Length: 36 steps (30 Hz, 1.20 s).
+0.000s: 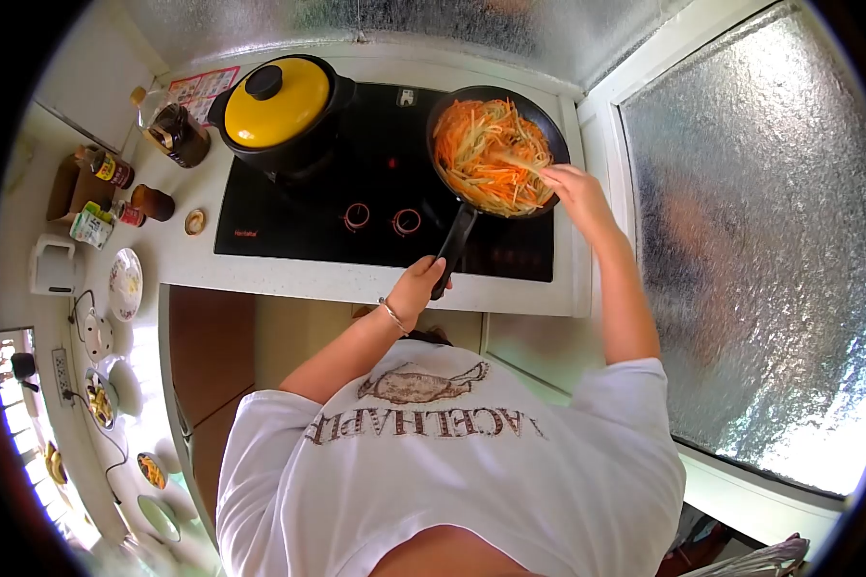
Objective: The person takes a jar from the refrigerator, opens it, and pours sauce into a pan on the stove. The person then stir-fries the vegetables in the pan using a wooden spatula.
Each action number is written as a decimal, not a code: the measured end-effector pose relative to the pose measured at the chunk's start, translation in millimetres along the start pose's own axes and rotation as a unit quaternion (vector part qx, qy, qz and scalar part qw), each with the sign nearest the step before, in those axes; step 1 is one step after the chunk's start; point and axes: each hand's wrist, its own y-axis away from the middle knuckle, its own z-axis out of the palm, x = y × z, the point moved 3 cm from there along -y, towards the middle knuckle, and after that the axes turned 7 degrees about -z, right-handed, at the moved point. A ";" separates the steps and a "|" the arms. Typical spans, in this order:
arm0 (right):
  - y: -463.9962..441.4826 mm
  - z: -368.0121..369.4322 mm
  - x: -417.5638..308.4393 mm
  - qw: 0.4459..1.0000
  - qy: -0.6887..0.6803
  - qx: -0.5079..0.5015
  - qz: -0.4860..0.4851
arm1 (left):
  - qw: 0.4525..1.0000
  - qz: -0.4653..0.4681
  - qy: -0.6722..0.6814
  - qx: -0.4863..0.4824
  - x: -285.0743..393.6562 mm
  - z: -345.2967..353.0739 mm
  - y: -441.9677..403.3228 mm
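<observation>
My left hand (417,290) is wrapped round the black handle (455,245) of a frying pan (555,135) on the right of the hob. Shredded orange and pale vegetables (481,144) fill the pan. Over its right rim, my right hand (577,197) is closed on a light wooden spatula (520,161). The spatula's far end lies among the shreds, so its full shape is hidden. A silver bracelet circles my left wrist.
A black pot with a yellow lid (289,106) stands on the left of the black hob (289,216). Bottles, including a dark sauce bottle (180,135), line the left counter with a patterned plate (125,285) and food bowls. A frosted window (741,240) is on the right.
</observation>
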 end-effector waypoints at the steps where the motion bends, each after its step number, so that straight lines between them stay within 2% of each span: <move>1: 3.3 -12.5 -16.1 0.998 -0.038 -0.045 0.007 | 1.000 -0.001 0.000 -0.001 -0.3 0.1 -0.6; 6: 8.2 -55.9 -48.1 0.995 -0.067 -0.066 0.031 | 0.999 0.006 -0.027 -0.015 -2.8 -1.2 -5.0; 8: 7.2 -36.0 -44.4 0.987 -0.037 -0.150 -0.035 | 1.000 0.004 -0.019 -0.008 -2.3 -0.2 -4.9; 10: -2.9 -20.0 -35.7 0.991 -0.049 -0.127 -0.007 | 1.000 -0.001 -0.011 -0.002 -1.4 0.2 -3.5; 13: -13.6 -22.1 -27.5 0.997 -0.054 -0.038 0.038 | 0.999 0.019 -0.046 -0.022 1.2 0.0 -0.8; 17: -21.5 -37.0 -35.0 0.991 -0.102 -0.033 0.077 | 1.000 -0.003 -0.027 -0.002 -0.2 1.0 -2.1; 19: -32.4 -22.9 -32.0 0.980 -0.134 -0.122 0.080 | 1.000 0.001 -0.030 -0.004 -0.1 1.0 -1.6; 20: -38.7 -12.8 -28.3 0.980 -0.135 -0.120 0.081 | 1.000 0.003 -0.030 -0.006 0.3 1.1 -1.7; 23: -58.3 2.9 -13.9 0.994 -0.086 -0.054 0.033 | 0.999 0.004 -0.037 -0.012 -0.8 -1.0 -2.2; 25: -66.9 -4.1 -2.7 0.992 -0.079 -0.026 0.098 | 0.999 0.005 -0.042 -0.020 -0.3 -0.7 -2.3; 28: -70.4 -20.0 -14.6 0.983 -0.107 -0.018 0.150 | 0.999 0.007 -0.025 -0.018 0.5 0.1 -1.7; 31: -76.5 10.2 -18.3 0.988 -0.088 -0.054 0.115 | 0.999 0.005 -0.028 -0.021 -2.5 -0.7 -3.0; 32: -77.4 21.2 -23.9 0.986 -0.073 -0.060 0.136 | 0.999 0.008 -0.035 -0.020 -2.9 -1.2 -3.6; 34: -77.3 27.9 -10.9 0.987 -0.088 0.036 0.127 | 0.999 0.012 -0.045 -0.019 -0.9 -0.6 -3.6; 36: -70.9 21.2 15.5 0.974 -0.123 0.104 0.157 | 0.999 0.015 -0.029 -0.005 1.1 2.3 -0.1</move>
